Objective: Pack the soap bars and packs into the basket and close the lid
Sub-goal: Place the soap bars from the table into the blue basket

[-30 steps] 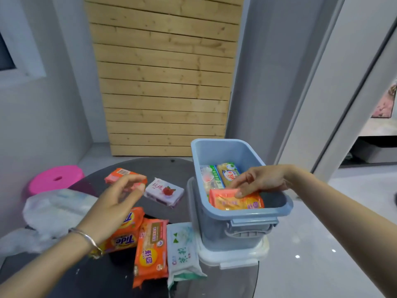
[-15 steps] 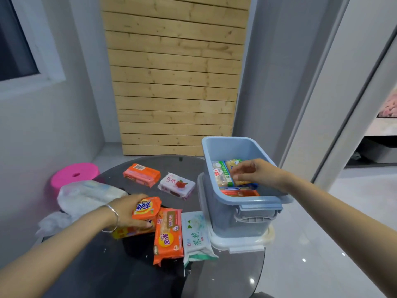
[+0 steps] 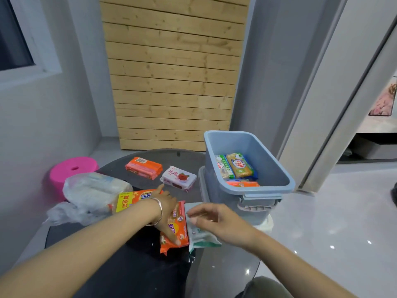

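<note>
Nearest me, my left hand lies flat on the orange pack, fingers spread and pressing down rather than clamped, a bangle at the wrist. Just beside it my right hand hovers over the white-green pack, fingers loosely curled; I cannot tell whether they touch it or grip it. Both packs lie side by side on the dark glass table. Behind my left wrist sits a yellow-orange pack, its right end under my fingers, next to a clear plastic bag. Farther back lie an orange bar and a white rose bar, apart from each other. At the table's right edge stands the blue basket, open, on its white lid; inside are a yellow-blue pack, a green-white one and an orange one. A pink stool stands left, before the wooden panel.
</note>
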